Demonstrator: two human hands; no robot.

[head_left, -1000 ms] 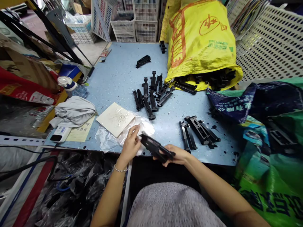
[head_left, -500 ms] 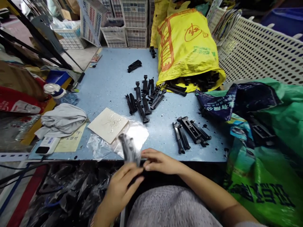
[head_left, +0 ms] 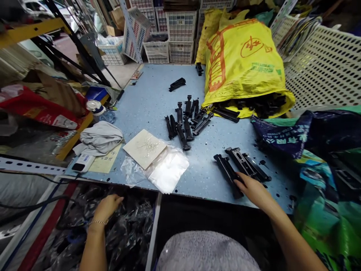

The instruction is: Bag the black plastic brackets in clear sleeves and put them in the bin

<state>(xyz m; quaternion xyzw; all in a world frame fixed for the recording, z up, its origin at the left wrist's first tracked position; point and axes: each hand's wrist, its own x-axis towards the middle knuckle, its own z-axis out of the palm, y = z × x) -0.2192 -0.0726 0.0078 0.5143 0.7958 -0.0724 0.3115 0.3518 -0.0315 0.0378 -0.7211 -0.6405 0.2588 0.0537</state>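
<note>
At the table's front right, my right hand (head_left: 251, 188) has its thumb and fingers closed on the near end of a long black plastic part (head_left: 225, 167), which lies on the surface. Just beyond it are several more such black parts (head_left: 244, 163), lying side by side. My left hand (head_left: 107, 207), with a bracelet at the wrist, hovers over a bin of black parts in clear plastic bags (head_left: 129, 222) below the table edge. Its fingers look loosely stretched, with nothing visible in them. A stack of clear bags (head_left: 170, 171) lies at the table's front edge.
A pale square tile (head_left: 145, 148) with small bits sits beside the bags. Loose black parts (head_left: 186, 124) lie mid-table. A yellow sack (head_left: 245, 60) of parts stands behind, green bags (head_left: 324, 203) at right. Cloth (head_left: 103, 137), white device (head_left: 84, 163) and bottle (head_left: 100, 111) are left.
My hands were together with a bagged black part at the table edge. Now they are apart: left over the bin without it, right on a black part. The view has shifted left.
</note>
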